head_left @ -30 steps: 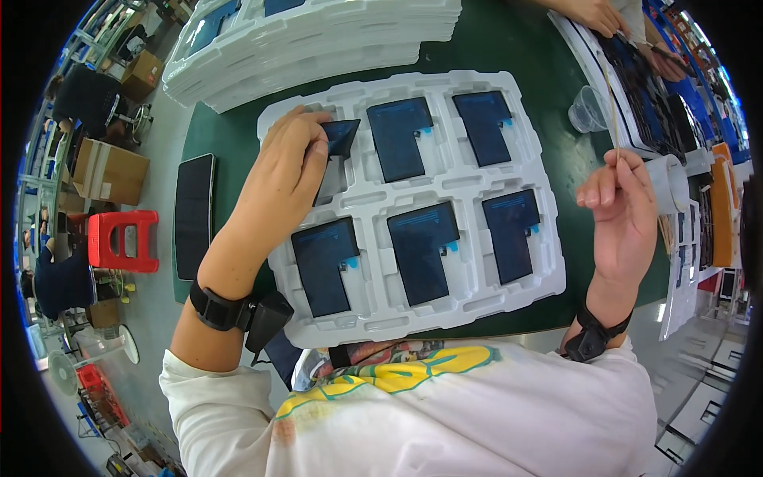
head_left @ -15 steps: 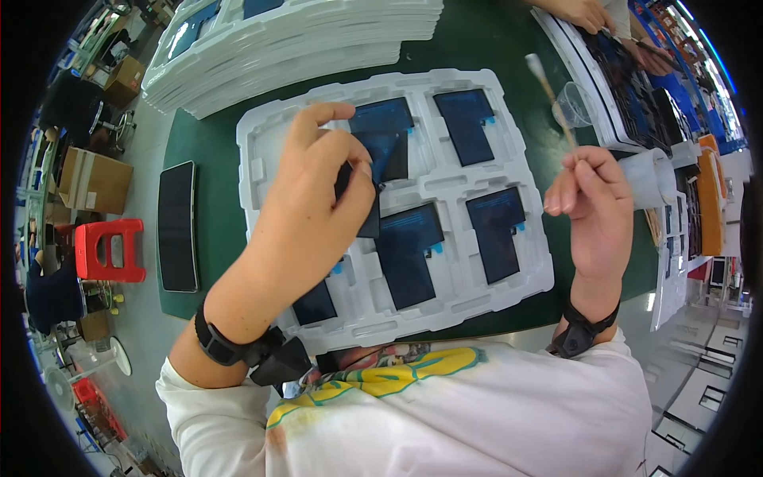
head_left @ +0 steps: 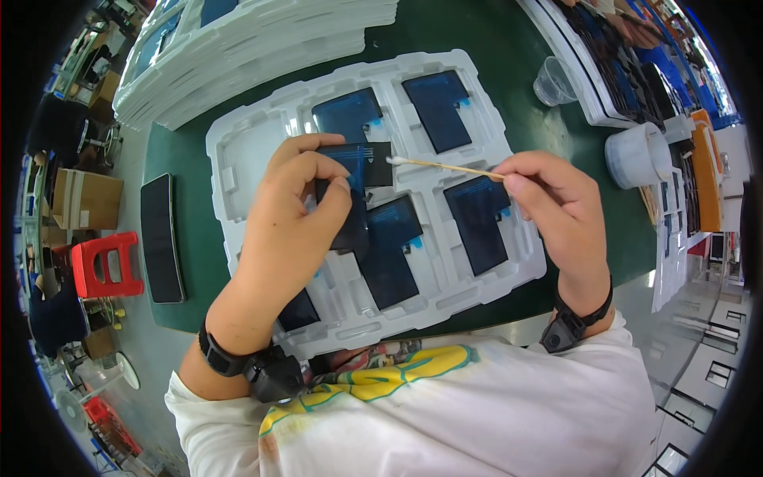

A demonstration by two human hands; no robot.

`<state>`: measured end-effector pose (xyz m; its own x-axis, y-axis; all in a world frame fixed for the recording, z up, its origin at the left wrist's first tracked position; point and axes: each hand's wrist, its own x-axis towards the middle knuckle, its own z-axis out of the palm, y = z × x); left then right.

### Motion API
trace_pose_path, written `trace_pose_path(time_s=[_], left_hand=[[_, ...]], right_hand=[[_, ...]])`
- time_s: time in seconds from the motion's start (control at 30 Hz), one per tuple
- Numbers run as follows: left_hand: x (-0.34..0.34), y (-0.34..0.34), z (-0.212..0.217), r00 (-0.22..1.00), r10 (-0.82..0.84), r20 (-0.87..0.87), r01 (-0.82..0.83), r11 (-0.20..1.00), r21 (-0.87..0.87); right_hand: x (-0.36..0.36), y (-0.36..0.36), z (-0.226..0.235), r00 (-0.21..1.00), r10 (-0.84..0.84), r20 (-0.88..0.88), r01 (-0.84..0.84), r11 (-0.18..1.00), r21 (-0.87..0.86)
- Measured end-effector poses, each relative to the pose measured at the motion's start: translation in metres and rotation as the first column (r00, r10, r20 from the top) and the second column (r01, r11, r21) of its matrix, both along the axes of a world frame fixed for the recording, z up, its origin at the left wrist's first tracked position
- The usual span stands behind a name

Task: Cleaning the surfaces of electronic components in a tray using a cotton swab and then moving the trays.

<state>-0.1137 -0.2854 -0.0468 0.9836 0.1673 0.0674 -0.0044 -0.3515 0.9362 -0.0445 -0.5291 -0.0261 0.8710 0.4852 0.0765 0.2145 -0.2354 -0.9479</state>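
Note:
My left hand (head_left: 298, 191) is closed, pinching a flat black L-shaped piece (head_left: 354, 219) that looks like a phone battery. It is held up over a white plastic tray (head_left: 245, 159). Between the thumb and fingers of my right hand (head_left: 556, 207) is a cotton swab (head_left: 445, 166) with a wooden stick. Its white tip points left and lies close to the upper right part of the held piece; whether it touches I cannot tell. Similar dark pieces with blue tabs lie in the tray's compartments, such as one piece (head_left: 439, 113) at the far right.
Stacked white trays (head_left: 262, 48) stand at the far left. A dark phone (head_left: 161, 238) lies on the green table (head_left: 179, 151) at left. A clear plastic cup (head_left: 554, 83) and a whitish tub (head_left: 638, 156) stand at right, near more trays. Another person's hand (head_left: 636, 32) shows at the far right.
My right hand has lowered the swab from upright to nearly level, bringing its tip leftward to the held piece. My left hand has turned the piece slightly. The view has shifted a little.

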Motion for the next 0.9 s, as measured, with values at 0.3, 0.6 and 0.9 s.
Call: trace_pose_path(time_s=[0.3,0.6,0.9], left_hand=[[-0.003,-0.002,-0.001,1.000,-0.017,-0.022,0.017,1.000,-0.007],[-0.003,0.001,-0.001,0.999,-0.039,-0.023,0.039,0.999,0.008],[-0.002,-0.001,-0.001,0.999,-0.044,-0.005,0.044,0.999,-0.008]], right_hand=[[0.003,0.003,-0.015,0.994,-0.017,0.108,0.027,0.995,-0.092],[0.006,0.004,-0.011,0.998,0.025,0.062,-0.018,0.994,-0.111],[0.010,0.000,-0.010,0.999,0.048,0.008,-0.047,0.992,-0.121]])
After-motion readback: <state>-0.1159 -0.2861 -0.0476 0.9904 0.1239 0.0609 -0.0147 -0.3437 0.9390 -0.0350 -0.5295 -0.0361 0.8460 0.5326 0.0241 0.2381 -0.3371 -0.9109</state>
